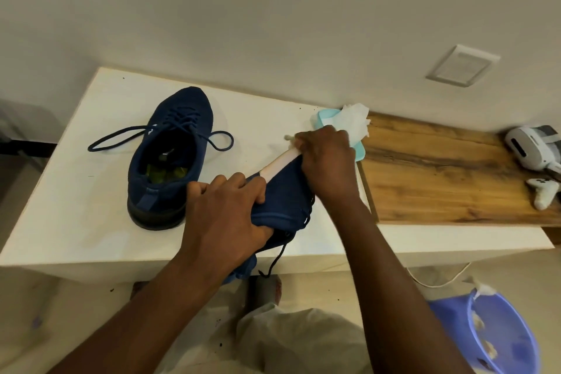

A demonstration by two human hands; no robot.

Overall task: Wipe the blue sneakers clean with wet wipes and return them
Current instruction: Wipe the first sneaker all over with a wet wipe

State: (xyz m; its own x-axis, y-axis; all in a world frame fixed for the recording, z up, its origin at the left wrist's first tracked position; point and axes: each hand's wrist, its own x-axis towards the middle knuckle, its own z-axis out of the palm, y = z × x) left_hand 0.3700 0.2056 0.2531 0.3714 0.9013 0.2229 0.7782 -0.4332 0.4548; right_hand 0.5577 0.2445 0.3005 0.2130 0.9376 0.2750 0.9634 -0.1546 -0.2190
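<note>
- Broadly, the white table (76, 191) has bare room at its near left corner and along its far edge. Its near edge runs just under the person's forearms.
- One blue sneaker (170, 155) stands upright on the table's left half, toe towards the far wall, laces trailing both ways.
- To the right a wooden surface (440, 173) butts against the table. A teal wipes pack (359, 152) sits at the join, and a blue bin (516, 328) stands on the floor near right.
- Both arms reach forward over the near edge.
- The left hand (224, 212) grips the second sneaker (285, 191) at its heel end, fingers curled tightly on it. The shoe is tilted on its side, pale sole edge upward.
- The right hand (328, 167) covers the toe, fingers curled together round a wipe (287, 138) that pokes out past the knuckles.
</note>
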